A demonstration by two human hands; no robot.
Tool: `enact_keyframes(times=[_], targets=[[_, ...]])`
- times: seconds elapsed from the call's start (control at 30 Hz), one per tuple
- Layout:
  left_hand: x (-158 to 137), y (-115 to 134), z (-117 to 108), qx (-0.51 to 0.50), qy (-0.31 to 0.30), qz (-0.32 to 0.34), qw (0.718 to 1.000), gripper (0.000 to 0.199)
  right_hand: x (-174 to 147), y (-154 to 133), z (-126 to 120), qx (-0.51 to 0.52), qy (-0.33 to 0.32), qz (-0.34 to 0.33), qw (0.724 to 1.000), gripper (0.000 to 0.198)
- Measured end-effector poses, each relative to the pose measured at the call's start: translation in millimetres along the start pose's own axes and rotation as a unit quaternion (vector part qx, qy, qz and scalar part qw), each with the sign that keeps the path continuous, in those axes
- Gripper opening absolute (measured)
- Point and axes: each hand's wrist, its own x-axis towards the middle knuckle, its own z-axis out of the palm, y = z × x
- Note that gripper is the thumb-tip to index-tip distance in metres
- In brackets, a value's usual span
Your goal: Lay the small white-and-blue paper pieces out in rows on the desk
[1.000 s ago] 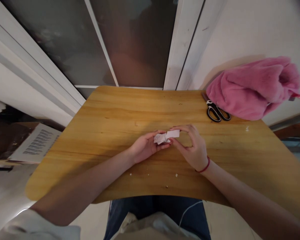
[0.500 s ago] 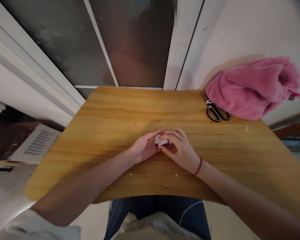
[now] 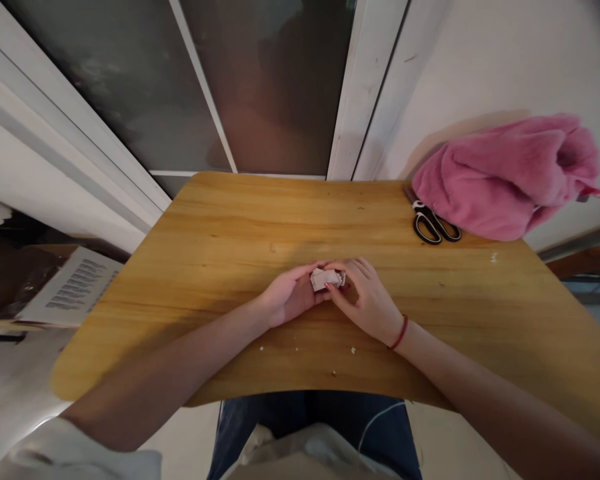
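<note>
Centrally, one small stack of paper slips (image 3: 325, 280), white, markings too small to read, lay between two bare hands above a wooden table (image 3: 230, 227). Long axis of the uppermost slip: roughly left to right, its right end tipped a little away from the body. Left hand (image 3: 293, 298): palm turned upward, half curled, thumb along the far side, fingers apparently beneath; it cradled the left part of the stack. Right hand (image 3: 367, 297): thumb on the near edge, fingers curved over the far right corner, pinching the right end. Both were in contact, so neither was nearer; from the right grip the stack extended leftward into the left palm. How many slips the right hand pinched could not be told.

Differences noted: one second earlier, a single slip stuck out to the right of the stack in the right hand's pinch; here the slips overlapped as one bundle, and the right hand sat closer to the left. Half a second earlier, its fingers covered more of the paper.

Also listed: black-handled scissors (image 3: 435, 223) beside a pink plush item (image 3: 505, 180), both unmoved; white crumbs (image 3: 353, 350) near the front edge.
</note>
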Motion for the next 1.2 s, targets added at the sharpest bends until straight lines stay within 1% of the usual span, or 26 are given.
enact_keyframes(times=[0.13, 0.27, 0.4, 0.5, 0.6, 0.73, 0.83, 1.03, 1.13, 1.2], targets=[[0, 0, 1, -0.001, 0.0, 0.001, 1.0, 0.029, 1, -1, 0, 0.005, 0.003, -0.004, 1.0, 0.022], [0, 0, 2, 0.019, -0.007, -0.013, 1.0, 0.03, 1, 0, 2, -0.01, -0.009, -0.006, 1.0, 0.03], [0, 1, 2, 0.007, 0.014, -0.007, 1.0, 0.029, 1, 4, 1, -0.023, -0.004, -0.02, 1.0, 0.019], [-1, 2, 2, -0.002, 0.004, -0.002, 1.0, 0.029, 1, 6, -2, -0.027, -0.001, -0.029, 0.999, 0.013], [-1, 2, 2, 0.006, -0.001, -0.002, 1.0, 0.028, 1, 6, -3, -0.035, -0.001, -0.032, 0.999, 0.015], [-2, 1, 3, 0.023, 0.014, -0.008, 1.0, 0.028, 2, 7, -2, -0.05, -0.011, -0.041, 0.998, 0.023], [-2, 1, 3, 0.022, 0.019, -0.008, 1.0, 0.029, 2, 8, -2, -0.056, -0.014, -0.05, 0.997, 0.02], [-1, 2, 0, 0.018, -0.002, -0.002, 1.0, 0.029, 3, 6, -8, -0.025, -0.029, -0.045, 0.998, 0.018], [-1, 0, -1, 0.024, -0.015, 0.0, 1.0, 0.027, 3, 6, -6, -0.019, -0.038, -0.039, 0.998, 0.021], [-1, -1, 1, 0.03, -0.025, -0.006, 0.999, 0.026, 2, 6, -3, -0.017, -0.037, -0.033, 0.999, 0.028]])
